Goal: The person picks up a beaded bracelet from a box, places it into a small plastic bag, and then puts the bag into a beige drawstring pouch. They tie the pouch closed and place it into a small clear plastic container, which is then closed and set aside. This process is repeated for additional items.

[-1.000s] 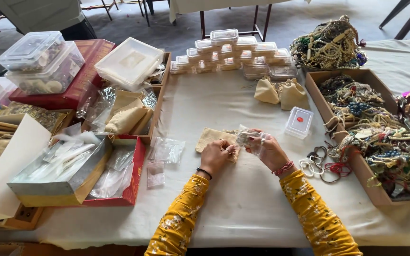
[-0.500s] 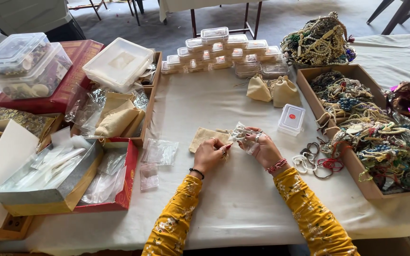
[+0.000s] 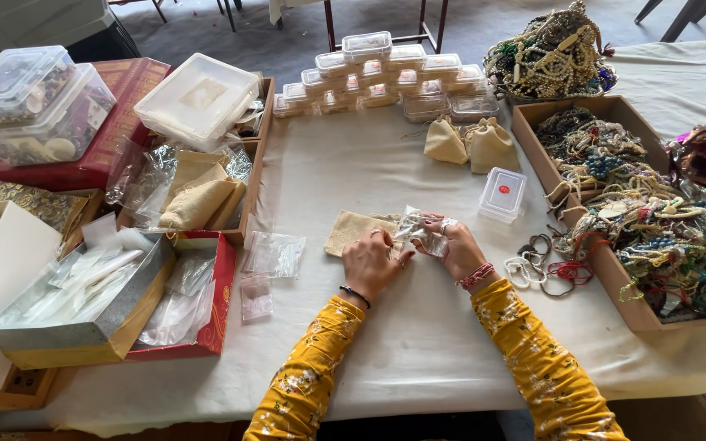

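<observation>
Beige cloth pouch (image 3: 353, 229) lies beside clear packet (image 3: 415, 226), touching hands.

A table (image 3: 418, 343) covered with a pale cloth carried everything. Near its middle lay a flat beige pouch (image 3: 355, 231), with two filled beige pouches (image 3: 469, 144) farther back and a small clear lidded box (image 3: 502, 194) to their right. A row of stacked clear boxes (image 3: 386, 75) stood along the far edge. On the right sat a long cardboard tray (image 3: 614, 286) heaped with beaded necklaces, loose bracelets (image 3: 545, 269) just beside it. On the left lay small clear bags (image 3: 274, 255), a red box (image 3: 206, 310) and a wooden tray (image 3: 247, 204)
</observation>
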